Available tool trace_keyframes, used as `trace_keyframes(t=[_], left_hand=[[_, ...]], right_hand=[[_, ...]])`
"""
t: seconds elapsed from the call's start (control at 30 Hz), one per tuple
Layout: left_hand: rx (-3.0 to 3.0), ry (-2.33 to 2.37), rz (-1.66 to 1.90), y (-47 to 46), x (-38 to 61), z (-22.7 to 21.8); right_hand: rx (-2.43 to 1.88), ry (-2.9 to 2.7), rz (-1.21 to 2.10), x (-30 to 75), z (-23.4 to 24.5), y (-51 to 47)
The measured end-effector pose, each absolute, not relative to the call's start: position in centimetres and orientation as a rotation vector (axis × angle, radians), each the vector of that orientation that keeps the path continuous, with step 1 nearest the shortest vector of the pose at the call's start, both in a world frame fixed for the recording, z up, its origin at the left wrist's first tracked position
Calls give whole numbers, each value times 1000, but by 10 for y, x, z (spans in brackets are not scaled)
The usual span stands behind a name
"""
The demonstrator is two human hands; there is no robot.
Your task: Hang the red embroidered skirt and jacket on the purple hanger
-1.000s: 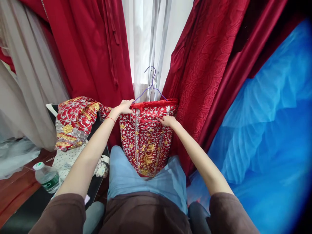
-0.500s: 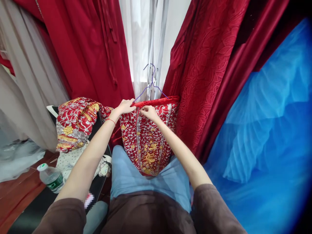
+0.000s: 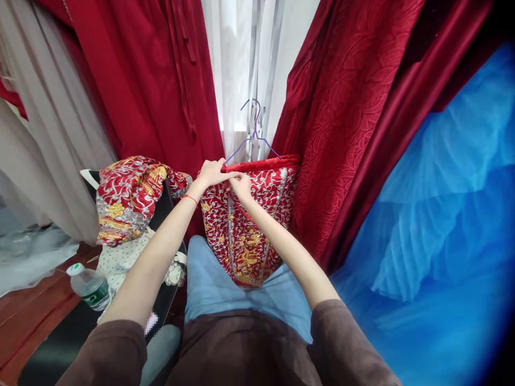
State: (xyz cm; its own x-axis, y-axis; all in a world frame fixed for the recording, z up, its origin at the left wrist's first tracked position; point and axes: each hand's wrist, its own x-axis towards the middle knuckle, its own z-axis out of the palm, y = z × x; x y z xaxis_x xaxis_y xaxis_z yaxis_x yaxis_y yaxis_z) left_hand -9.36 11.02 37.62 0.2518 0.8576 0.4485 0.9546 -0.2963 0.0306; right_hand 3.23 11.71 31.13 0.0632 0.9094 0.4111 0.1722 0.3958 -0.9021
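Note:
A red embroidered skirt with silver and gold stitching hangs over my lap, its plain red waistband at the top. A purple wire hanger stands upright with its lower ends going behind the waistband. My left hand grips the skirt's upper left edge, its thumb stretched right towards my other hand. Close beside it, my right hand is closed in a pinch at the front of the waistband, on a thin red tie that trails below. The fingertips of both hands meet, partly hiding the tie.
A matching embroidered garment lies on a black chair at the left, near a dotted white cloth and a water bottle. Red gowns hang ahead, and a blue tulle gown spreads on the right.
My right hand has turned upward and come against my left thumb, which now reaches across to it. The red tie has swung to the right. The view has shifted slightly.

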Motion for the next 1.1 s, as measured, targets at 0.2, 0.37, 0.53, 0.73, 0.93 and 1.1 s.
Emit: trace_keyframes(t=[0.2, 0.37, 0.53, 0.73, 0.93, 1.1], left_hand=[[-2180, -1728, -553, 108, -89, 375], [-2187, -1767, -577, 108, -88, 378], [-2168, -1788, -650, 112, -87, 374], [-2117, -1804, -703, 116, -86, 370], [-2164, -1795, -716, 116, -85, 369], [-2142, -1822, -775, 117, -83, 365]], right_hand=[[-1093, -1518, 798, 31, 318, 114], [-1164, -1659, 786, 34, 326, 117], [-1131, -1575, 927, 33, 324, 118], [-1074, -1529, 1133, 37, 308, 103], [-1039, -1522, 1245, 49, 296, 92], [-1093, -1466, 1285, 42, 301, 98]])
